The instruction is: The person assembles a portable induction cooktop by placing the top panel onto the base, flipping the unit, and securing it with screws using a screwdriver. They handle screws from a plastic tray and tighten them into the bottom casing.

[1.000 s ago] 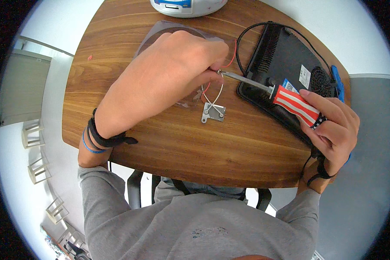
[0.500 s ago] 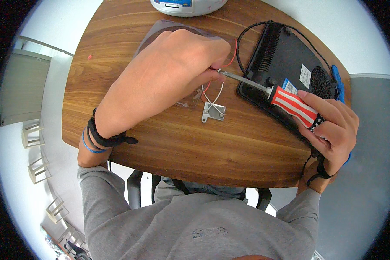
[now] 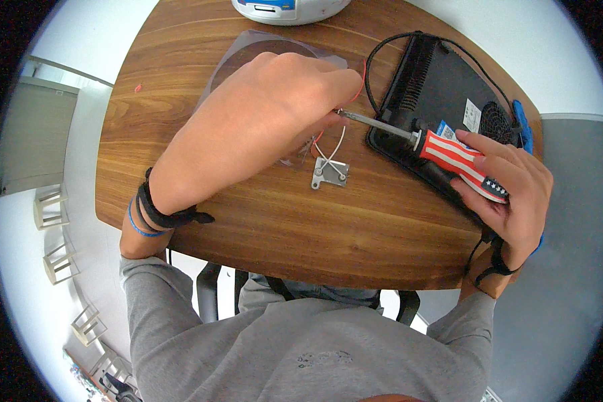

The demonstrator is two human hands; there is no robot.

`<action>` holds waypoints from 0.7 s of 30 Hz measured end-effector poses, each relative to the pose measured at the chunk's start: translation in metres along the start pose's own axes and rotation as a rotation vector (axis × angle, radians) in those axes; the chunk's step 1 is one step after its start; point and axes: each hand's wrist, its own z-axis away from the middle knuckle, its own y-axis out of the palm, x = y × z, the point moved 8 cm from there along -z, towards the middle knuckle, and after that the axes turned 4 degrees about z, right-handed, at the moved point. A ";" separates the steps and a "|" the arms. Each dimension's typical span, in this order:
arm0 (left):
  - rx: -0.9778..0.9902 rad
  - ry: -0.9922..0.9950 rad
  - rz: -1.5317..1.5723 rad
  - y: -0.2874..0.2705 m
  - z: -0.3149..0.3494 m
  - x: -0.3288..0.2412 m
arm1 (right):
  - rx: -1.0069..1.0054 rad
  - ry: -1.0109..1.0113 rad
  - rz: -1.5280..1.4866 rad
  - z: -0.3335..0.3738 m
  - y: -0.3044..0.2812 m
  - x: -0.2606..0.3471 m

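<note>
My right hand [image 3: 509, 177] is closed around the red-and-white striped handle of a screwdriver [image 3: 452, 157], whose end is dark with white stars. The metal shaft points left, and its tip meets the fingertips of my left hand [image 3: 298, 87]. Those fingers are pinched together, and the back of the hand hides what lies between them. White and red wires run down from there to a small metal plate [image 3: 331, 174] with two screw points, lying on the table. A clear plastic sheet [image 3: 248, 43] sits partly beneath my left hand.
A black appliance base [image 3: 442, 87] with vents and a round fan grille lies on the wooden table [image 3: 281, 234] at right, its black cord [image 3: 382, 47] looped beside it. Behind it is a blue-handled thing [image 3: 524, 127]. A white appliance [image 3: 291, 10] stands at the far edge.
My right hand's fingers have shifted and loosened along the handle, which has rotated and shows more of its starred end. My left hand has dipped slightly nearer to me.
</note>
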 end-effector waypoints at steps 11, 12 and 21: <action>-0.012 -0.005 -0.087 0.013 0.006 -0.002 | -0.183 -0.048 0.009 0.010 -0.013 0.013; -0.014 -0.003 -0.078 0.013 0.006 -0.002 | -0.195 -0.054 0.011 0.010 -0.013 0.013; 0.091 -0.067 -0.149 0.023 0.014 -0.013 | -0.279 0.043 0.009 0.013 -0.017 0.001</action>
